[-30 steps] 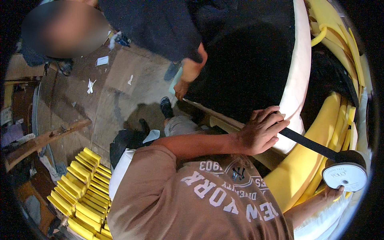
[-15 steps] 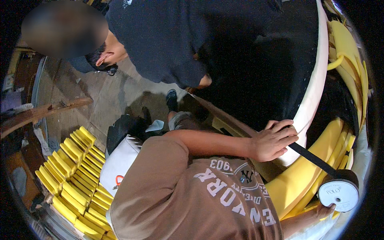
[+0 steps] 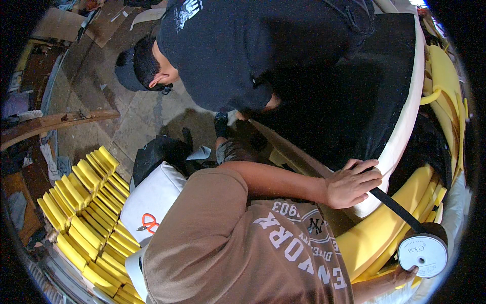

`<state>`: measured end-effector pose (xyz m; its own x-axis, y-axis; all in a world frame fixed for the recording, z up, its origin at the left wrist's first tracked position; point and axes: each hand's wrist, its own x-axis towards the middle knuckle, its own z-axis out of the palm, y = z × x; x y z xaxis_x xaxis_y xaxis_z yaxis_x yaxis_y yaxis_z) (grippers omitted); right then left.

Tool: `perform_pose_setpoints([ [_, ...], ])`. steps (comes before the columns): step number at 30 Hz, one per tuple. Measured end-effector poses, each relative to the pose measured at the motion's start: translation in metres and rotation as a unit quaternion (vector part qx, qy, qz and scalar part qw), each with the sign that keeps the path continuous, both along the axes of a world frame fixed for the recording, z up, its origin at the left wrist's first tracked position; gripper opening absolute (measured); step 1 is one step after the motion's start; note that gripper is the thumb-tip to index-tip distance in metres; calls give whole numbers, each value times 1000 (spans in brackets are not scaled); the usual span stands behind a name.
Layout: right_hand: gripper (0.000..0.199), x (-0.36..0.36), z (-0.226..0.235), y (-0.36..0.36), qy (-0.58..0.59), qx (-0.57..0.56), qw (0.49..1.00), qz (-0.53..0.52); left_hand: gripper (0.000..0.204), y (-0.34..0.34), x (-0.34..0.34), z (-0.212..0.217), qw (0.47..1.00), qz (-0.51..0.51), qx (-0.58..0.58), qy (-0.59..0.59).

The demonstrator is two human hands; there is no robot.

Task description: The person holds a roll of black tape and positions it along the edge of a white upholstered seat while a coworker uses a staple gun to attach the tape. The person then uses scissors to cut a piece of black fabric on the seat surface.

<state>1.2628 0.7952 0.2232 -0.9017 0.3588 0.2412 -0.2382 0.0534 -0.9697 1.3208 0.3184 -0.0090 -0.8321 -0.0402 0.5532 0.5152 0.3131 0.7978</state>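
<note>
My left hand (image 3: 353,183) is closed at the white edge (image 3: 408,121) of a large black-surfaced piece, its fingers curled over the end of a black tape strip (image 3: 399,207). From there the strip runs slanting down to a roll of black tape (image 3: 424,257) with a round white label and a small centre hole. My right hand (image 3: 406,276) grips this roll at its lower rim, the thumb lying on the label. Most of the right hand's fingers are hidden behind the roll. The strip looks taut between both hands.
A co-worker in a dark shirt (image 3: 217,50) and cap bends over the black piece (image 3: 349,101). Stacked yellow foam pieces (image 3: 86,218) stand at left, near a white covered thing (image 3: 152,197) with orange-handled scissors (image 3: 148,223). Long yellow foam (image 3: 390,218) lies beneath the tape.
The view has shifted, bringing more of the co-worker's cap and back into sight. Both my hands keep their hold; the roll sits slightly lower and further left in the picture.
</note>
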Motion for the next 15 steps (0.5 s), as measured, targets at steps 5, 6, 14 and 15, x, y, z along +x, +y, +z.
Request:
perform_pose_setpoints([
  [5,38,1,-1,-1,2,-2,1000,-2,50,3,-2,-2,1000,9,-1,8],
  [6,38,1,0,-1,3,-2,1000,-1,50,3,-2,-2,1000,11,-1,10],
  [14,37,0,4,3,10,1,1000,0,48,1,0,-1,1000,1,2,-1],
  [15,37,0,5,3,11,1,1000,0,48,2,0,-1,1000,2,4,-1],
])
